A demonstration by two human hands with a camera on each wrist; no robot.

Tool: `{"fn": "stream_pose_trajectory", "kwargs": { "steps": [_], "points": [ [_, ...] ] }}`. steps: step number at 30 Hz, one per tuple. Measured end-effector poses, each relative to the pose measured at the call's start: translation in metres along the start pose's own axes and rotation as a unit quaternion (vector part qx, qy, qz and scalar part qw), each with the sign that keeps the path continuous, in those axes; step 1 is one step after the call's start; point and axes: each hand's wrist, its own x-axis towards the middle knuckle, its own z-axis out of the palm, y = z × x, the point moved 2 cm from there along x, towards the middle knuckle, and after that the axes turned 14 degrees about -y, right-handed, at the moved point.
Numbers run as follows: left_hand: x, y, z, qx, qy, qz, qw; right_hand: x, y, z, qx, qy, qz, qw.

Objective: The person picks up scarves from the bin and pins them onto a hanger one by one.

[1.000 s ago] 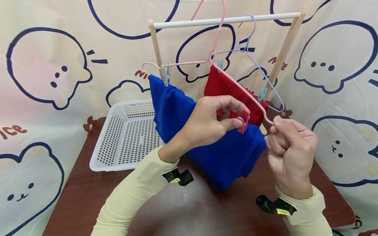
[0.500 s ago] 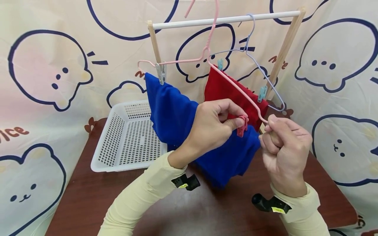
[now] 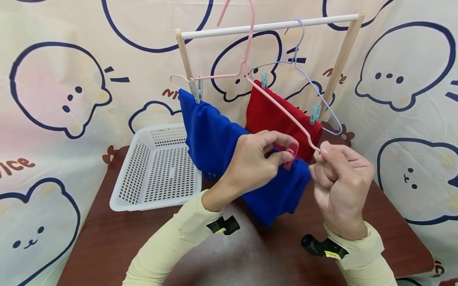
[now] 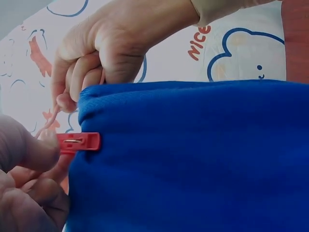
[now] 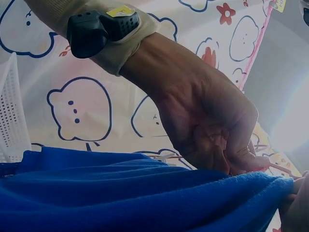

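Note:
My left hand [image 3: 255, 163] pinches a red clothespin [image 4: 82, 142] between thumb and fingers. In the left wrist view its end lies over the edge of a blue cloth [image 4: 193, 154]. My right hand [image 3: 343, 184] grips the right end of a pink hanger [image 3: 282, 106], with the cloth's upper corner at its fingers. At the hanger's other end, a grey clothespin [image 3: 196, 92] fastens the cloth to the wire. The hanger's hook stands in front of the rack's bar in the head view. My left hand partly hides the cloth's upper edge there.
Behind, a red cloth [image 3: 282, 119] hangs by teal clothespins [image 3: 315, 114] from a blue hanger [image 3: 315, 79] on the rack's white bar [image 3: 270, 26]. A white perforated basket [image 3: 123, 198] stands at left on the brown table [image 3: 100, 238].
Both hands and the pink hanger have shifted left in the head view, the left hand also downward. The red clothespin, still pinched, has turned and moved lower against the blue cloth.

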Motion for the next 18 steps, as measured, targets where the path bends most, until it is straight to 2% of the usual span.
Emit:
{"fn": "stream_pose_trajectory", "kwargs": {
  "steps": [7, 18],
  "points": [
    [-0.0006, -0.0043, -0.0027, 0.007, -0.032, 0.003, 0.9994, -0.0028, 0.0023, -0.0023, -0.024, 0.001, 0.017, 1.0],
    [0.0022, -0.005, -0.0048, 0.012, -0.037, -0.009, 0.9992, -0.005, 0.0035, 0.0, -0.035, -0.01, 0.007, 0.999]
  ]
}}
